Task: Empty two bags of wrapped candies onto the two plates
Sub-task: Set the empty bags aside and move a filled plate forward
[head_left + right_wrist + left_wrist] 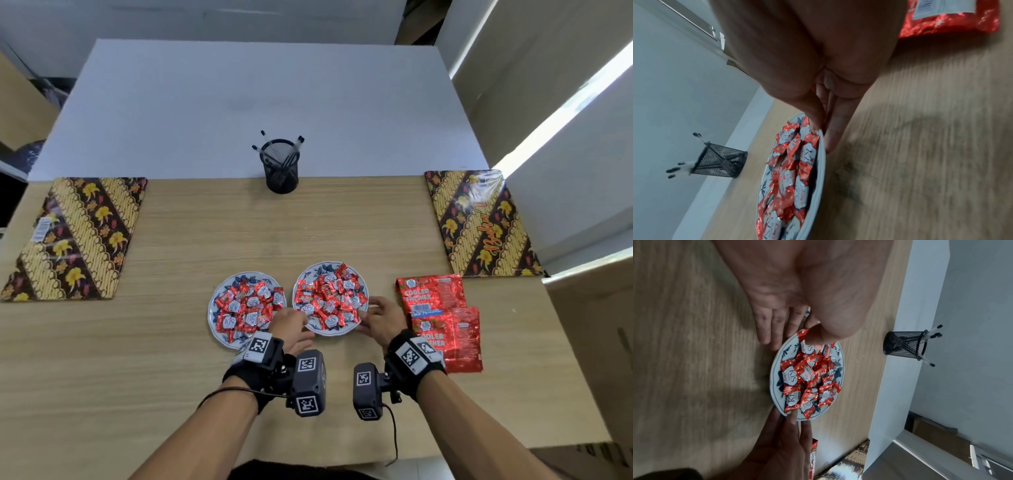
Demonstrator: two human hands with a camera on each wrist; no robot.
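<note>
Candy wrappers: red and silver, printed "KIS"; the left wrist view also shows "mint" under it.
Bags [442, 318]: two flat red foil bags on the table [171, 342], right of the plates, overlapping; both read "COOLER FRESHER". The near bag's lower left corner is hidden by the right wrist strap.
Left plate [219, 329]: blue-and-white, heaped with candies [250, 306], touching or nearly touching the right plate.
Right plate [329, 330]: same pattern, also heaped with candies [329, 298]; held at both sides.
Left hand [291, 325]: grip on the right plate's left rim, thumb [816, 335] over the rim onto the candies, fingers [774, 331] straight and probably under the edge.
Right hand [380, 318]: grip pinching the right rim, thumb [813, 116] above and fingers [836, 129] beneath.
Mats: one patterned mat at far left [75, 236], one at far right [479, 222] with gold script, glare-washed and not readable.
Pen cup [281, 164]: black mesh, pens inside, at the far edge of the wood.
Wrist cameras: square black-and-white tags on each.
Blur: both wrist views are smeared; the table grain is streaked.
</note>
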